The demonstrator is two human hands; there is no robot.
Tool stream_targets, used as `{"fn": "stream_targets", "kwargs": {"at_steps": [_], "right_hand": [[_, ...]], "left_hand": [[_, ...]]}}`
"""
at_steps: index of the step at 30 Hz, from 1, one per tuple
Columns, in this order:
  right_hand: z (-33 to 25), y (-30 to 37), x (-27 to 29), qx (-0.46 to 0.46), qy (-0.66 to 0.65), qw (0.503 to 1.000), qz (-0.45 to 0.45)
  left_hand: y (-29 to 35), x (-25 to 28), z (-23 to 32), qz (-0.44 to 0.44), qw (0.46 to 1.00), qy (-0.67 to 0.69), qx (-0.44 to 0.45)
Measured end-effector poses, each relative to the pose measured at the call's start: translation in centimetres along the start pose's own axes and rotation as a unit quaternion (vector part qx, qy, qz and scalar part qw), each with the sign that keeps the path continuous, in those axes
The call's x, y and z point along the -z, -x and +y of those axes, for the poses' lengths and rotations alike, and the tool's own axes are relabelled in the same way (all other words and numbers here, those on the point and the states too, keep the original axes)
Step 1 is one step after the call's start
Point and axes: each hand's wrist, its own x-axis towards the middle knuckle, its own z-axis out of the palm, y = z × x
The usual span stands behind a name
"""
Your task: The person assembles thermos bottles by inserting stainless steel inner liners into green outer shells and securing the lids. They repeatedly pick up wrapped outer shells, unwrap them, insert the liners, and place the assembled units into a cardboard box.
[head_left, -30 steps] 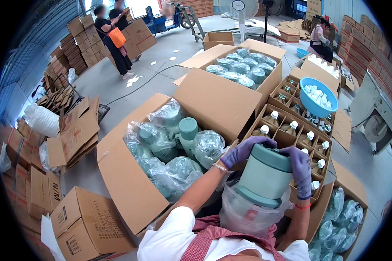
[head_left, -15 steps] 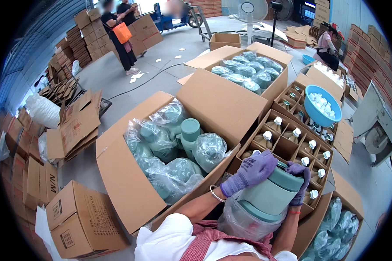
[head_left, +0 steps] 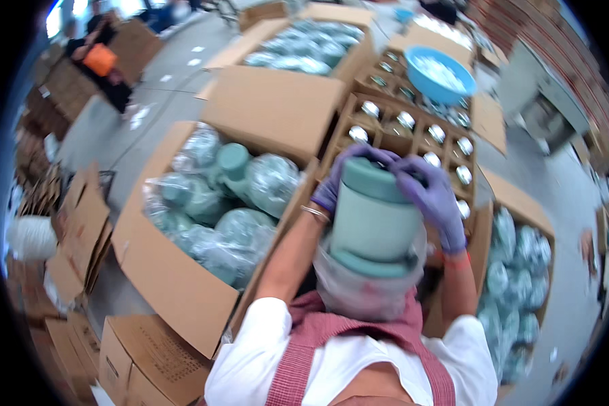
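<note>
A pale green thermos jug (head_left: pixel 372 223) with a darker green band at its top stands before my chest. A clear plastic bag (head_left: pixel 358 291) is bunched round its lower part. My left hand (head_left: pixel 345 169), in a purple glove, curls round the left and far side of the jug's top; some of its fingers are hidden behind it. My right hand (head_left: pixel 433 199), gloved the same, bends its fingers over the top's right edge. Left of the jug is an open carton (head_left: pixel 176 291) holding bagged green jugs and one unbagged jug (head_left: pixel 234 162).
Beyond my hands is a divided carton (head_left: pixel 348 111) of silvery-topped bottles. A blue basin (head_left: pixel 440 74) of small white pieces rests on another divided carton. More bagged jugs fill cartons at the far side and right (head_left: pixel 514 284). A closed carton (head_left: pixel 155 358) stands lower left.
My view has swung, so the boxes appear farther left and higher. The jug now stands more upright. My right hand has shifted from its side onto the top edge; the left hand has slid round behind.
</note>
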Motion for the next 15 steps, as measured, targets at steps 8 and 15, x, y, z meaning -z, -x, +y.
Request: {"fn": "stream_targets", "kwargs": {"at_steps": [8,15], "right_hand": [[3.7,0.5,-2.3,0.056,-0.012,0.997,0.058],[14.5,-1.8,-6.2,0.138,-0.633,0.761,-0.015]], "left_hand": [[2.6,1.9,-0.8,0.118,0.981,-0.149,0.044],[2.3,-8.6,5.4,-0.010,0.589,-0.785,-0.191]]}}
